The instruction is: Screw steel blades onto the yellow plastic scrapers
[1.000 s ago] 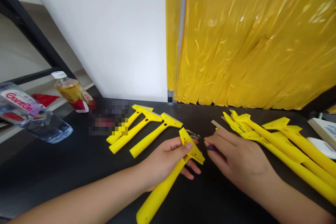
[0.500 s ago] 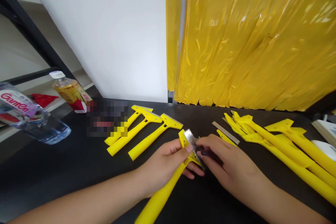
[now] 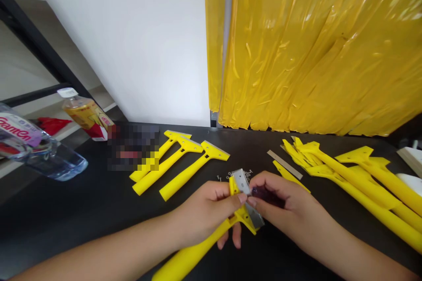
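Observation:
My left hand [image 3: 207, 210] grips a yellow scraper [image 3: 193, 254] at its head, the thumb pressing down a flat metal plate [image 3: 242, 179] laid along it. The scraper's handle slants toward the lower left. In my right hand [image 3: 290, 206] is a small screwdriver with a dark purple handle [image 3: 267, 196], pinched between thumb and fingers close to the plate. Its tip is hidden by the fingertips. Several small screws and nuts [image 3: 248, 174] lie on the black table just behind the scraper head.
Several yellow scrapers with metal edges [image 3: 186, 171] lie on the left. Yellow handles [image 3: 356, 193] are piled on the right, near a metal strip [image 3: 284, 164] and a flat yellow piece [image 3: 290, 176]. Bottles [image 3: 87, 114] stand at the left; yellow plastic sheeting [image 3: 296, 52] rises behind.
The scraper head has tilted and moved slightly down, showing more of the metal plate's face. My right hand has moved slightly down, uncovering the loose screws behind.

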`<state>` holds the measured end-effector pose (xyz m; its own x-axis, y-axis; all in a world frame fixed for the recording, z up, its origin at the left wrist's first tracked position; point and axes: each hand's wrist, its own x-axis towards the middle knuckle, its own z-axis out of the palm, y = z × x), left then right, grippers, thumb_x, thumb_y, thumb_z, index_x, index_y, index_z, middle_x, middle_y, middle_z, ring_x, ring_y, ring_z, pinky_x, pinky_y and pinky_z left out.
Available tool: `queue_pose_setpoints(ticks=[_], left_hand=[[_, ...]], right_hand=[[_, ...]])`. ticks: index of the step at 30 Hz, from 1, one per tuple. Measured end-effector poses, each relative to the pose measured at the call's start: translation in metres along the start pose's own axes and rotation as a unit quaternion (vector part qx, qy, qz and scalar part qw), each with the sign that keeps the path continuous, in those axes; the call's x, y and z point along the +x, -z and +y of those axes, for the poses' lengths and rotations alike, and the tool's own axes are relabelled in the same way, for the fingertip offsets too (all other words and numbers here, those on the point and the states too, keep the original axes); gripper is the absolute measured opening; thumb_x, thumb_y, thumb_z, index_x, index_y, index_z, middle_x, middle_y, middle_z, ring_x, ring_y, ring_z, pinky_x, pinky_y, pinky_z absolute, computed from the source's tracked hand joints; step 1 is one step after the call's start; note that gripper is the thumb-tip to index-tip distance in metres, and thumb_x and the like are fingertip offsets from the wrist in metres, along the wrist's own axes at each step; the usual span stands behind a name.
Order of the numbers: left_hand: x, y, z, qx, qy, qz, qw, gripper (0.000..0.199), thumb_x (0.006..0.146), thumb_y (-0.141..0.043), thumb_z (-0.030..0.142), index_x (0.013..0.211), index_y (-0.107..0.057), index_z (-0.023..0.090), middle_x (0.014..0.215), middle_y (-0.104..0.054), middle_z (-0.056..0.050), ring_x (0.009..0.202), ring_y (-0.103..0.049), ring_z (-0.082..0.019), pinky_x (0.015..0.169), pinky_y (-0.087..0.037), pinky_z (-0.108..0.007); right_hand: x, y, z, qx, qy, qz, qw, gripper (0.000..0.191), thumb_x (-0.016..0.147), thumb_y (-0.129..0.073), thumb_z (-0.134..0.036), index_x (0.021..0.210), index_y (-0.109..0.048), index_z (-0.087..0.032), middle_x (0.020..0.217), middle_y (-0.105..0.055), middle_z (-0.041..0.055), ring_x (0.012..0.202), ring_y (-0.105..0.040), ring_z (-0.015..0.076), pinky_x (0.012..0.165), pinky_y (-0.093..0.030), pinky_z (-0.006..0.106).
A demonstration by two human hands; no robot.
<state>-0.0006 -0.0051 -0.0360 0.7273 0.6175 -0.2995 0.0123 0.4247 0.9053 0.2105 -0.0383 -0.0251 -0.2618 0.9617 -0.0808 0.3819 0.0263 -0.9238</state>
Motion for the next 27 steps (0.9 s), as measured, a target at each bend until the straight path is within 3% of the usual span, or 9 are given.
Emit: queue_pose_setpoints(ticks=[4,10,23,27], left_hand=[[0.0,-0.002,0.001,-0.013,-0.01,0.008,1.0,0.039,0.095,-0.068,0.054,0.091,-0.065,0.015,0.066,-0.063,0.0,0.051,-0.065,-0.012,0.036,-0.043,-0.013],[-0.002,-0.007,0.004,-0.012,-0.042,0.023,0.999,0.035,0.097,-0.068,0.048,0.114,-0.055,0.02,0.085,-0.068,-0.002,0.055,-0.068,-0.012,0.034,-0.043,-0.012],[-0.003,-0.011,0.004,0.01,-0.049,0.076,0.996,0.027,0.098,-0.066,0.044,0.101,-0.053,0.021,0.078,-0.06,0.004,0.048,-0.062,-0.008,0.031,-0.041,-0.011],[-0.005,-0.011,0.006,0.003,-0.054,0.098,0.994,0.025,0.099,-0.066,0.042,0.095,-0.053,0.021,0.068,-0.056,0.006,0.045,-0.056,-0.007,0.032,-0.042,-0.011]], right_hand=[[0.0,-0.001,0.001,0.007,0.008,-0.011,1.0,0.005,0.097,-0.062,-0.029,0.093,-0.064,-0.026,0.084,-0.061,-0.0025,0.078,-0.057,0.0163,0.069,-0.047,0.027],[0.0,-0.005,0.0,0.08,0.008,-0.026,0.996,0.007,0.097,-0.062,-0.026,0.104,-0.06,-0.027,0.092,-0.066,-0.001,0.084,-0.061,0.0174,0.071,-0.048,0.028],[-0.001,-0.008,0.001,0.063,0.014,-0.024,0.998,0.002,0.099,-0.061,-0.027,0.1,-0.059,-0.026,0.092,-0.065,-0.0012,0.082,-0.059,0.0164,0.071,-0.046,0.027],[0.0,-0.006,-0.002,0.048,-0.011,-0.041,0.998,0.014,0.098,-0.063,-0.035,0.091,-0.065,-0.023,0.083,-0.063,-0.0013,0.076,-0.055,0.0161,0.068,-0.043,0.027]])
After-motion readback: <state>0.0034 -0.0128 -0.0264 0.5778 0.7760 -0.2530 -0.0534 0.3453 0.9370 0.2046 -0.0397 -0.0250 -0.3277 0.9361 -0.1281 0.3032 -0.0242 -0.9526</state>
